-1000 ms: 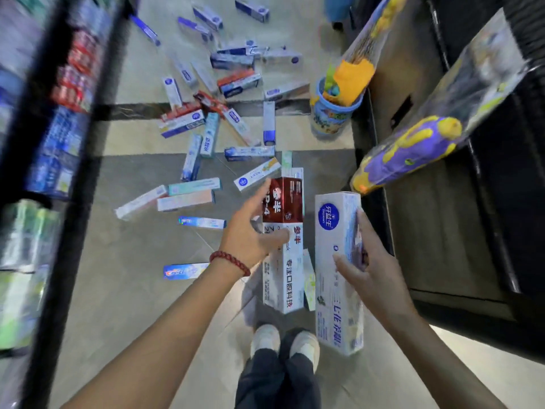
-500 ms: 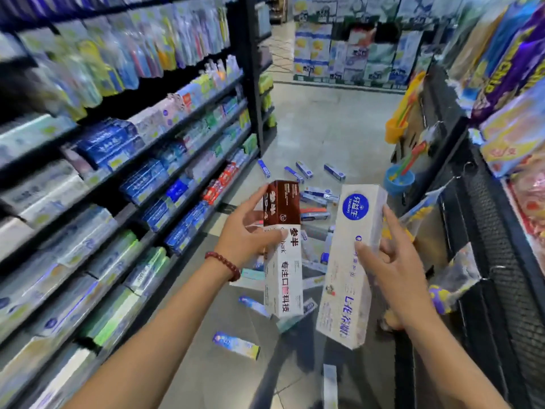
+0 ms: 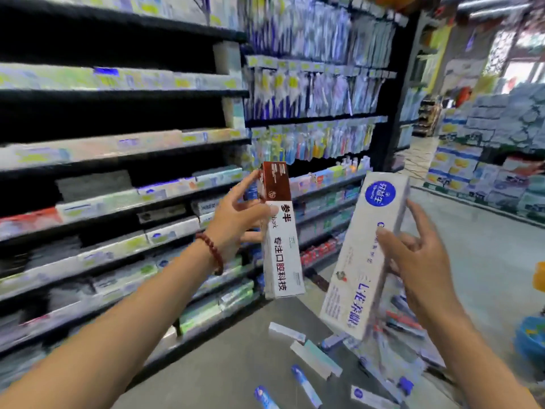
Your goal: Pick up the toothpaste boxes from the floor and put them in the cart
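Centre frame, the left hand (image 3: 236, 219) pinches a brown-and-white toothpaste box (image 3: 280, 231) near its top, while the right hand (image 3: 418, 261) grips a larger white box (image 3: 362, 261) mid-length — light, stiff cardboard, probably easily crushed. More boxes (image 3: 312, 358) litter the floor (image 3: 224, 364) at lower right. Shelves (image 3: 118, 202) crowd the left; no cart visible.

Grey floor (image 3: 236, 367) (scattered toothpaste boxes (image 3: 315, 360))

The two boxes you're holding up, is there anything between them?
Nothing held. In the head view the gap between the brown-topped box and the blue-logo box shows only shelves behind and floor below.
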Demonstrator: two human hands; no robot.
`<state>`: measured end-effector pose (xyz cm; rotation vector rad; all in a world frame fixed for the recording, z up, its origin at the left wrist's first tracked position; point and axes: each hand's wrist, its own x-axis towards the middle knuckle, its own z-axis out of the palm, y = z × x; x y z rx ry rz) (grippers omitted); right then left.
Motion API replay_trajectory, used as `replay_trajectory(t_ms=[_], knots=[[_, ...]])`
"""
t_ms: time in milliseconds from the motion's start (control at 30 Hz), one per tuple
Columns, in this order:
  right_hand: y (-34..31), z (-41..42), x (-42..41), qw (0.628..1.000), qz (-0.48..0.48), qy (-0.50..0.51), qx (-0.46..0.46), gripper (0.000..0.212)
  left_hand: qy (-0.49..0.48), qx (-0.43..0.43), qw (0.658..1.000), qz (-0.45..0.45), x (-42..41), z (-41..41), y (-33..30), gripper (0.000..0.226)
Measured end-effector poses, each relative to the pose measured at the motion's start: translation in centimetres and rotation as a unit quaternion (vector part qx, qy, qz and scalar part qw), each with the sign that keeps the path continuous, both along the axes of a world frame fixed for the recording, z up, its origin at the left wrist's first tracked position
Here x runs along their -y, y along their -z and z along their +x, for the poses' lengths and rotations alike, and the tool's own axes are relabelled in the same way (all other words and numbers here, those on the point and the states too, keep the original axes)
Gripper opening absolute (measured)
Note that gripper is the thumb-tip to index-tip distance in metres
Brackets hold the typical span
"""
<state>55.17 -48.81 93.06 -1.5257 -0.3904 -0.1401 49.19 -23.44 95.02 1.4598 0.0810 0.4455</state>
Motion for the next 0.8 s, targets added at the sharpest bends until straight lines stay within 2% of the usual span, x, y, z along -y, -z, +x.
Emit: replay_trajectory(t_ms=[200,300,500,600,800], knots=[[-4.5,-3.1,-8.9,0.985,-0.001,-0.162,0.052,0.056,-0.104,0.044,0.993,0.035,-7.1,-10.4,-4.9,0.079],[-6.1,-6.1,-15.4,0.968,0.009,-0.246,0.054,0.062,-0.19,0.057,0.979,0.05,-11.3,-16.8,-6.4,0.075],[-8.2,-14.3,-28.8,0.923,0.014,-0.378,0.064,0.062,-0.322,0.064,0.943,0.048,-19.6,-30.7,-7.6,0.094],[-9.4,-19.6,-35.9,0.902,0.016,-0.423,0.081,0.056,-0.373,0.068,0.923,0.062,-23.3,-38.4,-8.1,0.085],[-10.6,-31.3,-48.5,0.85,0.014,-0.517,0.096,0.063,-0.473,0.064,0.876,0.067,-30.2,-53.0,-8.9,0.078]])
